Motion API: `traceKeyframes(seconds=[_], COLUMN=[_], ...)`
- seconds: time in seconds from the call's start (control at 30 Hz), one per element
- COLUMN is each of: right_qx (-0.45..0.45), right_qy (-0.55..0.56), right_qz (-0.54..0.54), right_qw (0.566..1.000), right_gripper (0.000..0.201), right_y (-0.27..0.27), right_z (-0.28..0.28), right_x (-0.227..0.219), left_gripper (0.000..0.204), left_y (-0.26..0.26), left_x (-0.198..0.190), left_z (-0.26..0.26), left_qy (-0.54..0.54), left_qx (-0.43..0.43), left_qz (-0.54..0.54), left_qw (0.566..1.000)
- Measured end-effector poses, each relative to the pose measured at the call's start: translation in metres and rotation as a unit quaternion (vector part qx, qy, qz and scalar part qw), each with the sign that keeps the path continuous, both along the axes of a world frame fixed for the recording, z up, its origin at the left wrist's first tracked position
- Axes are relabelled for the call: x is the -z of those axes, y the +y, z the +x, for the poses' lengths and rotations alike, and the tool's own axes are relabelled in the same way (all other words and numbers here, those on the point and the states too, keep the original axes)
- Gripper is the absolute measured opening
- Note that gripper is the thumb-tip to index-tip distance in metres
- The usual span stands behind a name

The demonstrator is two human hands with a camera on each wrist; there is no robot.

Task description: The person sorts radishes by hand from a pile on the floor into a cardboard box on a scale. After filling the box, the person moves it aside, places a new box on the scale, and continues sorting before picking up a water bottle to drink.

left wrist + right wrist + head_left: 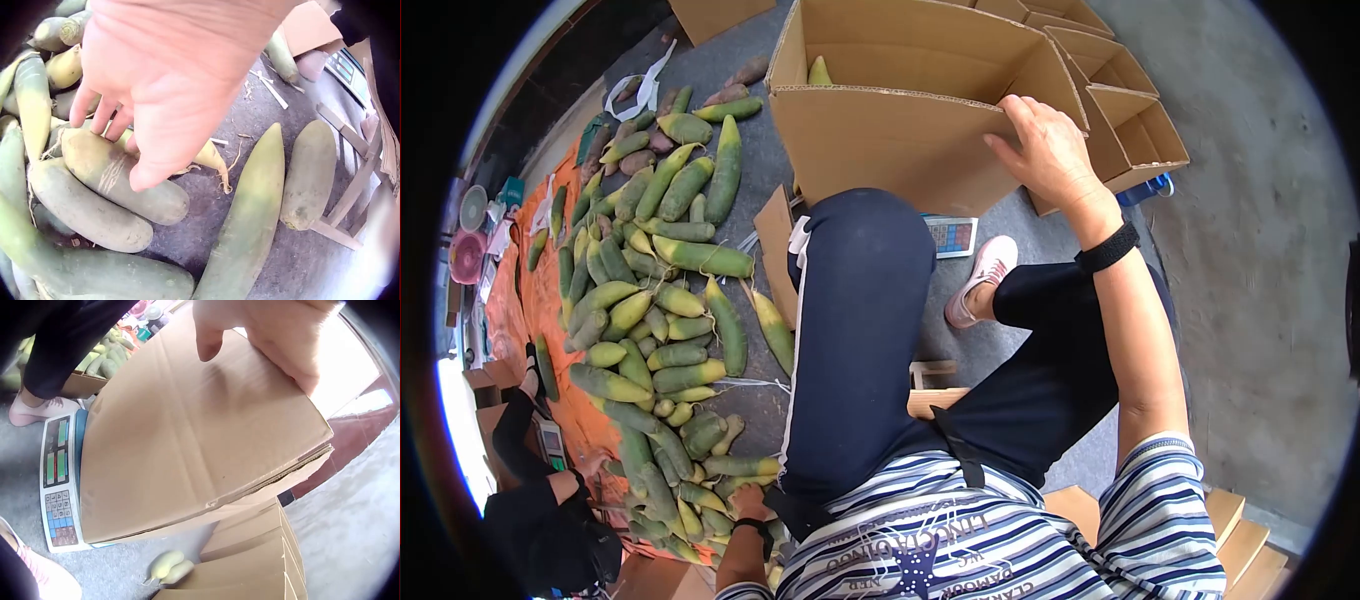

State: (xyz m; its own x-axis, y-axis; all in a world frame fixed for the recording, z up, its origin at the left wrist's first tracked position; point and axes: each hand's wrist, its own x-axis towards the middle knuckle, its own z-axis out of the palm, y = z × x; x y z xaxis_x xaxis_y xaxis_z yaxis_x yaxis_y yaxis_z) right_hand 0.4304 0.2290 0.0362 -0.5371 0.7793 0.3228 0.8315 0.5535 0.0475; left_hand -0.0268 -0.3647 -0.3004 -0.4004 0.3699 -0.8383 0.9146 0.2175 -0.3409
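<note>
My right hand [1050, 150] grips the near rim of a tall open cardboard box [900, 140], its thumb on the outer wall. This box stands on a digital scale [59, 487], and the tip of a green radish [820, 72] shows inside it. Down at the left, my left hand [750, 505] is over the pile of green radishes [685, 375]. In the left wrist view its fingers reach loosely across one radish [125, 178], thumb on the near side. Other radishes lie close beside that one.
More open boxes [1135, 125] stand right of the tall box. Two radishes [170, 567] lie on the floor near them. Reddish roots [635, 162] and a white bag [640, 95] lie at the pile's far end. Another person [550, 530] works at the lower left.
</note>
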Motion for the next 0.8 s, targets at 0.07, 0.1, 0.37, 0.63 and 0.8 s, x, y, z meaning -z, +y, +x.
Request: traceKeyframes(seconds=[0.07,0.1,0.37,0.63,0.8], right_qx=[-0.001,-0.003,-0.018,-0.011,-0.016], right_qy=[0.005,0.003,0.022,0.015,0.023], right_qz=[0.003,0.003,0.037,0.031,0.038], right_qw=[1.0,1.0,0.999,0.999,0.999], right_gripper=[0.034,0.034,0.029,0.029,0.029], right_y=[0.001,0.001,0.002,0.001,0.001], right_z=[0.001,0.001,0.001,0.001,0.001], right_x=[0.0,0.001,0.003,0.003,0.004], left_gripper=[0.057,0.057,0.044,0.022,0.026], left_y=[0.016,0.016,0.017,0.003,-0.016], left_x=[-0.022,-0.024,-0.025,-0.021,-0.001], left_z=[0.005,0.004,0.0,0.001,-0.007], left_qy=[-0.004,-0.006,0.005,0.023,-0.009], left_qx=[-0.015,-0.029,-0.016,0.072,0.02], left_qz=[0.002,0.005,0.02,0.06,0.073], left_qw=[1.0,1.0,1.0,0.995,0.997])
